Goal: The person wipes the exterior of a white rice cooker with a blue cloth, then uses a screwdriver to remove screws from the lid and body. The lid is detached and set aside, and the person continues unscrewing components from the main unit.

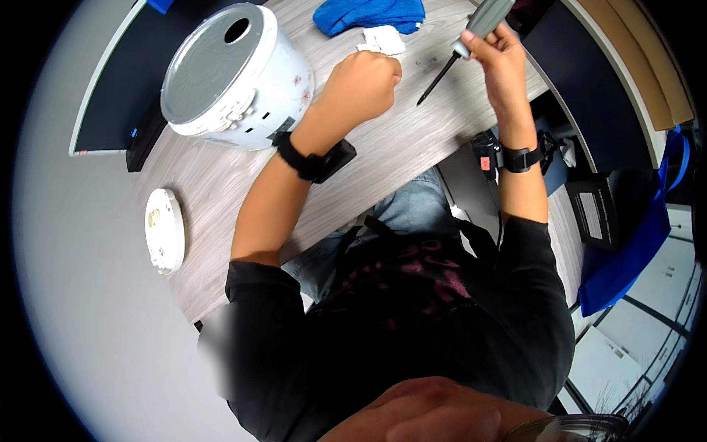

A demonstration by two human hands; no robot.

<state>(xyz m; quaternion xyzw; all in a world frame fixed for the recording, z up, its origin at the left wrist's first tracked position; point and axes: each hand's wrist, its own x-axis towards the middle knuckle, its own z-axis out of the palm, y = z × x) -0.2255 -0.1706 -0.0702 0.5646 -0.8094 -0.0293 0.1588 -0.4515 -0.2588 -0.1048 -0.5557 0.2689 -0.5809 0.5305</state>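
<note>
head cam: l hand (pixel 366 85) curled in fist, r hand (pixel 504 68) raised w/ screwdriver (pixel 487 20) gripped tip-down.

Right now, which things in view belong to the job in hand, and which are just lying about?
Likely the job's:
Grey-handled, black-shafted screwdriver, in the right hand
White cylindrical appliance with grey round face
Round white plastic piece

Seemingly lying about:
Bunched blue cloth
Crumpled white tissue or paper
Black rectangular box
Blue bag

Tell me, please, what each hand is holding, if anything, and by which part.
The right hand holds a screwdriver by its grey handle, near the shaft. The left hand is curled; whether it holds anything cannot be told.
</note>
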